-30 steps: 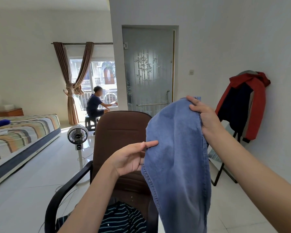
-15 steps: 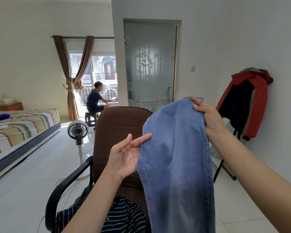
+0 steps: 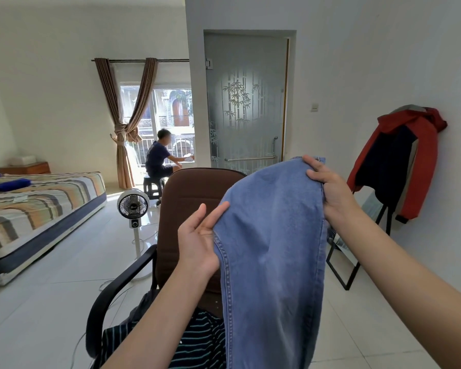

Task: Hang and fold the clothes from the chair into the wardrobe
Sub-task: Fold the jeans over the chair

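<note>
Your right hand (image 3: 330,193) grips the top edge of the blue jeans (image 3: 272,249), holding them up in front of the brown chair (image 3: 186,209), while your left hand (image 3: 200,243), fingers straight and relaxed, touches their left seam. A striped garment (image 3: 197,344) lies on the chair seat below.

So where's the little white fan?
In the head view the white fan stands on the floor, left of the brown chair and right of the striped bed, in front of the curtained window.
</note>
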A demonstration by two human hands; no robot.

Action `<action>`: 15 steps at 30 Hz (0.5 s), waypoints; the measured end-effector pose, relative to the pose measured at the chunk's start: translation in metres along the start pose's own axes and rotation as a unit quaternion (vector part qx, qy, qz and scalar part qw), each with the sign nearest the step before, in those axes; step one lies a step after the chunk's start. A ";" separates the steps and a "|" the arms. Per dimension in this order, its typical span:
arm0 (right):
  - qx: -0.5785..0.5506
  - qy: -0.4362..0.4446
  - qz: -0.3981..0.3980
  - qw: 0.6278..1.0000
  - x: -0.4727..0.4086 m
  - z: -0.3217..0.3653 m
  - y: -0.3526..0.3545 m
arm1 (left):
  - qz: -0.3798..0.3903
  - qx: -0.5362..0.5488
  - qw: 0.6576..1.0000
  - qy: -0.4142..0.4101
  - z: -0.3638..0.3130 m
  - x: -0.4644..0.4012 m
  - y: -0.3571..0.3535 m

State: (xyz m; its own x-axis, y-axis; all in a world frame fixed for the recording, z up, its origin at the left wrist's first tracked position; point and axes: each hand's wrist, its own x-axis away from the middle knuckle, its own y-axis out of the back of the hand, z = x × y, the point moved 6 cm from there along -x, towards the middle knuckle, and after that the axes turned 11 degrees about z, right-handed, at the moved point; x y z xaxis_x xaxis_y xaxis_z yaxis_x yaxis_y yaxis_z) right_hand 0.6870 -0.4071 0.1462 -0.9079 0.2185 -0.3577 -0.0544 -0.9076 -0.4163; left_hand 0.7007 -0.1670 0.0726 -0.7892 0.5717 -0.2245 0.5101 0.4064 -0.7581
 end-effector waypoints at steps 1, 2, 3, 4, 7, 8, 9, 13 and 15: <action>0.005 -0.002 0.000 1.000 0.000 -0.001 -0.001 | -0.018 0.007 1.000 -0.025 -0.006 0.001 0.004; 0.007 -0.003 0.002 1.000 0.001 -0.002 -0.002 | -0.025 0.008 0.999 -0.045 -0.011 0.003 0.006; 0.010 -0.002 0.005 1.000 0.002 -0.003 -0.003 | -0.024 -0.003 0.998 -0.056 -0.015 0.004 0.007; 0.015 -0.001 0.008 1.000 0.003 -0.003 -0.004 | -0.021 -0.029 0.997 -0.064 -0.018 0.005 0.007; 0.044 0.011 0.025 0.999 0.004 0.000 -0.007 | -0.028 -0.151 0.984 -0.092 -0.030 0.011 0.002; 0.056 0.015 0.033 0.998 0.005 0.001 -0.008 | -0.037 -0.198 0.974 -0.107 -0.035 0.013 0.003; 0.067 0.019 0.041 0.997 0.004 0.002 -0.009 | -0.041 -0.254 0.958 -0.124 -0.042 0.014 0.004; 0.092 0.028 0.060 0.994 0.004 0.002 -0.012 | -0.014 -0.456 0.876 -0.156 -0.059 0.019 0.012; 0.079 0.032 0.064 0.994 0.004 0.003 -0.015 | 0.010 -0.481 0.863 -0.157 -0.064 0.019 0.009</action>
State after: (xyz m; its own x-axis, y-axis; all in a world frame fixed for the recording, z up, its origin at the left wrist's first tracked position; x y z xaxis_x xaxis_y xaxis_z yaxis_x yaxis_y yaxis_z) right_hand 0.6832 -0.3940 0.1534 -0.8839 0.1150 -0.4533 -0.0094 -0.9735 -0.2286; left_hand 0.7116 -0.1070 0.1008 -0.7541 0.4248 -0.5010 0.4529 0.8887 0.0718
